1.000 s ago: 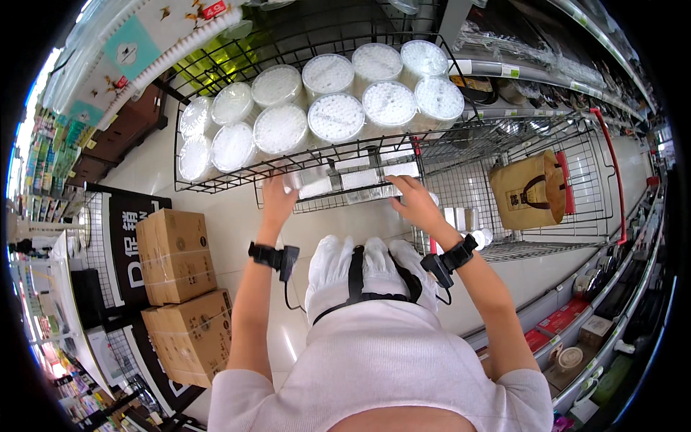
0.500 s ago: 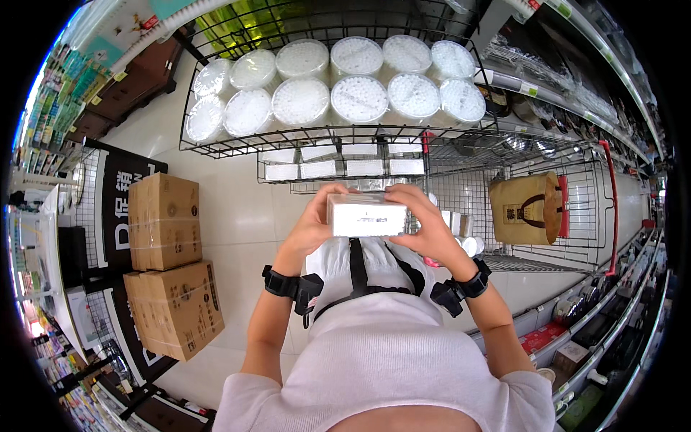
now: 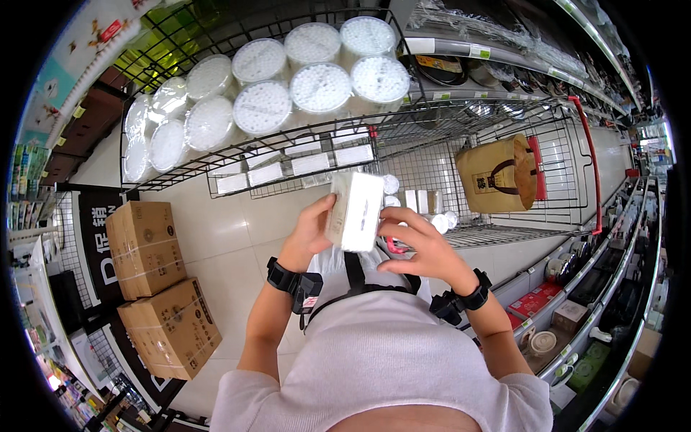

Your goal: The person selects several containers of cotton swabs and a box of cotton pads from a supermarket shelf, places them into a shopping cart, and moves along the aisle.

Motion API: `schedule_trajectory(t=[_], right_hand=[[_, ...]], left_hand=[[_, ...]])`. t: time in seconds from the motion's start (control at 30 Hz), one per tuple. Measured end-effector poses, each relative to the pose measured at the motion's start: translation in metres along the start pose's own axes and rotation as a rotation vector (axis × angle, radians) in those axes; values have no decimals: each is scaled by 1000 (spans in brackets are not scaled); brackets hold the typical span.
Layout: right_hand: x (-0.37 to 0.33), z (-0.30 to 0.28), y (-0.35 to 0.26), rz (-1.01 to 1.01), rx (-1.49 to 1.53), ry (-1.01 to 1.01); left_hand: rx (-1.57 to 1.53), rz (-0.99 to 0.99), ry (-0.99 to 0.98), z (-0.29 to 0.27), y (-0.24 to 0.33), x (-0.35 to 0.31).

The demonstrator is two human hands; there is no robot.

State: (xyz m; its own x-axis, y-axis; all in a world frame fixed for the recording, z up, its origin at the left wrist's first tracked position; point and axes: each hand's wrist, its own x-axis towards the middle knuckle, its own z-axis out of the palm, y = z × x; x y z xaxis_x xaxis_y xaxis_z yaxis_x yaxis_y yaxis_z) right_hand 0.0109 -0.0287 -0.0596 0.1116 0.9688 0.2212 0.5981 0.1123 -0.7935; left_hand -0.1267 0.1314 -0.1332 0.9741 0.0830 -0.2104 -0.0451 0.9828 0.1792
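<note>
My left hand (image 3: 312,229) grips a clear-and-white rectangular box (image 3: 361,212) by its left side, with the box tilted on its end in front of my waist. Beside its right edge is my right hand (image 3: 417,241), fingers apart; I cannot tell whether the fingertips touch the box. Past my hands, a black wire basket (image 3: 288,124) holds round clear tubs of white cotton swabs (image 3: 320,88). Several similar white boxes (image 3: 311,164) stand in rows on a wire rack below that basket.
To the right stands a shopping cart with a red handle (image 3: 586,165), holding a tan bag (image 3: 484,180) and some white packs and tubs. Two cardboard cartons (image 3: 147,248) are on the left floor. Shelves of goods (image 3: 554,309) line the right side.
The box has turned from lying wide between both hands to standing on end in my left hand. My right hand has let go. The view has swung to the right.
</note>
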Motion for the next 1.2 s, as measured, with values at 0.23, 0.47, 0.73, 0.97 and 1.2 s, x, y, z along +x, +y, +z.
schedule_trajectory(t=[0.23,0.47,0.73,0.97,1.2], right_hand=[[-19,-27,12,-39,36,-31],[-39,-52,24,-57,78,-75],[-60,-73,41,-124,156,-22],[-88,-88,54,-76,197,27],[-127,-106,88,153,232,86]], left_hand=[[300,-73,-51,16,-35,14],[137,-87,96,13,-65,19],[137,-184,341,36,-91,36],[127,-352,174,41,-107,60],[525,-173,527,65,-129,97]])
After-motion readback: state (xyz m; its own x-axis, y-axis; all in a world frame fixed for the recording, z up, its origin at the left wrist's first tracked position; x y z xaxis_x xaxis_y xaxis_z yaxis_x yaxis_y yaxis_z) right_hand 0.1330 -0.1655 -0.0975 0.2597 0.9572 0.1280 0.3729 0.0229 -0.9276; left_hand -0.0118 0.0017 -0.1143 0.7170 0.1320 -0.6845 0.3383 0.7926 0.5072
